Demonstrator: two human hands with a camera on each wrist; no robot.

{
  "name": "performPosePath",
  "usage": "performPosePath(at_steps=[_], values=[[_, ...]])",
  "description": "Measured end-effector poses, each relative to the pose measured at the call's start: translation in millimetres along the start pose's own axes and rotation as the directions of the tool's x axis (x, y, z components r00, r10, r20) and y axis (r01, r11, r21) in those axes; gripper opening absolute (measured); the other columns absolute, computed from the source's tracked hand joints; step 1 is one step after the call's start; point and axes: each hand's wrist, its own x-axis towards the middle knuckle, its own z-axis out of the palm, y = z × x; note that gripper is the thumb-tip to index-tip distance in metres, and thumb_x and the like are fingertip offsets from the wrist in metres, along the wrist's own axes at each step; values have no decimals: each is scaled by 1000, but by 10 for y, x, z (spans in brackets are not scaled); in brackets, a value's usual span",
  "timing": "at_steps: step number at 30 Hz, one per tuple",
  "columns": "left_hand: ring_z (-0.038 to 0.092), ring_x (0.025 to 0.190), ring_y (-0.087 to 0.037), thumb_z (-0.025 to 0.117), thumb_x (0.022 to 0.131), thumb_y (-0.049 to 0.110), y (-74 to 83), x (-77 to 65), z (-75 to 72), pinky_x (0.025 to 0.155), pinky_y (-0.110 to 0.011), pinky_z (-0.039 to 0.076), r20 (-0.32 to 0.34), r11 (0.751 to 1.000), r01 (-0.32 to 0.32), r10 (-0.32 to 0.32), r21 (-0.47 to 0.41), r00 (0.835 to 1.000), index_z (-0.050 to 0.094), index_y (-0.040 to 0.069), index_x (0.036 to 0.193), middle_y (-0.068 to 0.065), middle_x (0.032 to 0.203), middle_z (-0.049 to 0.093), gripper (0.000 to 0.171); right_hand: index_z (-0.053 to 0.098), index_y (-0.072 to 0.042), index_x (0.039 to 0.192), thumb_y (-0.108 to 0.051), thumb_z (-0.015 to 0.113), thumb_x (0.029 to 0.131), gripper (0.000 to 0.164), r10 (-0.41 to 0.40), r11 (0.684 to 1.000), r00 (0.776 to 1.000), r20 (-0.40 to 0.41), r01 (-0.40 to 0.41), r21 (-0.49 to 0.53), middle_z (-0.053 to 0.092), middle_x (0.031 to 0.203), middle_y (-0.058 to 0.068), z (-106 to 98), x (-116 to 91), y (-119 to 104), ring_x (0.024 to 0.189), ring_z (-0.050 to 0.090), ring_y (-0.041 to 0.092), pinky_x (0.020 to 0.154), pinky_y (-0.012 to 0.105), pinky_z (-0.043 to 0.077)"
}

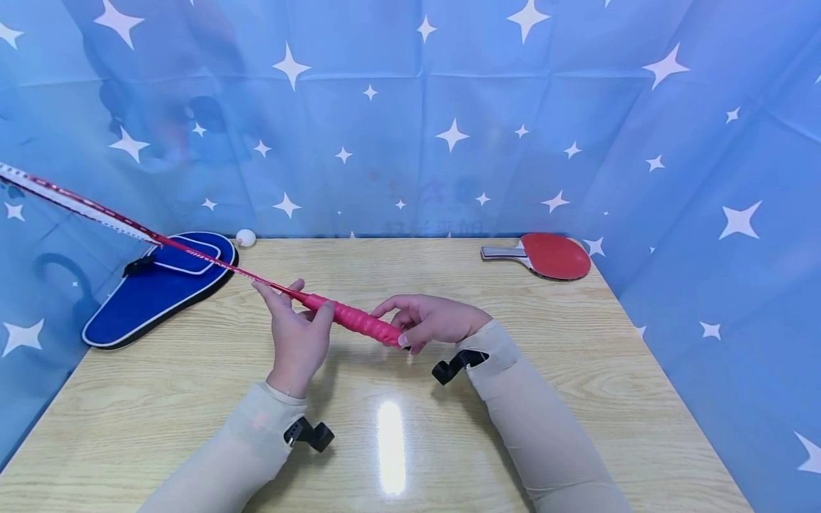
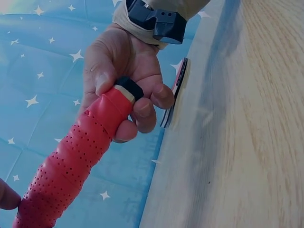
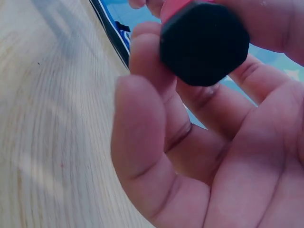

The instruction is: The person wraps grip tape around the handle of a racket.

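Note:
A badminton racket (image 1: 231, 268) is held tilted above the table, its head running off the left edge of the head view. Its red grip wrap (image 1: 359, 320) is ridged, with small holes showing in the left wrist view. My left hand (image 1: 298, 345) supports the racket where grip meets shaft, thumb on the near side and fingers behind. My right hand (image 1: 442, 319) pinches the butt end between thumb and curled fingers. In the right wrist view the black butt cap (image 3: 204, 45) faces the camera. Only a fingertip of the left hand (image 2: 7, 195) appears in the left wrist view.
On the wooden table (image 1: 513, 420), a blue paddle case (image 1: 137, 306) lies at the left, partly behind the racket. A white ball (image 1: 246, 237) rests beside it. A red table tennis paddle (image 1: 558, 256) lies at the back right. Blue star-patterned curtains (image 1: 385, 142) border the table.

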Motion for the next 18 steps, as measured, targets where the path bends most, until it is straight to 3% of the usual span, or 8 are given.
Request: performPosePath(at_steps=[6,18], values=[[71,96,-29,75,97,18,-31,4,9,83,-23,61,-2,1000,-9,9,8,1000,-37,42,157,-3,161,40,129,55,-18,148,-1,63,91,60,15,1000,998,-56,-15,-2,62,120,26,-17,-10,-7,104,68,57,89,59,61],[72,107,-30,73,98,12,-72,-8,41,88,-25,61,13,999,1,-1,-42,1000,-37,47,155,-5,157,41,129,56,-18,147,-3,68,91,59,24,1000,996,-86,-25,-13,59,132,35,-19,-36,-21,107,65,56,91,60,61]])
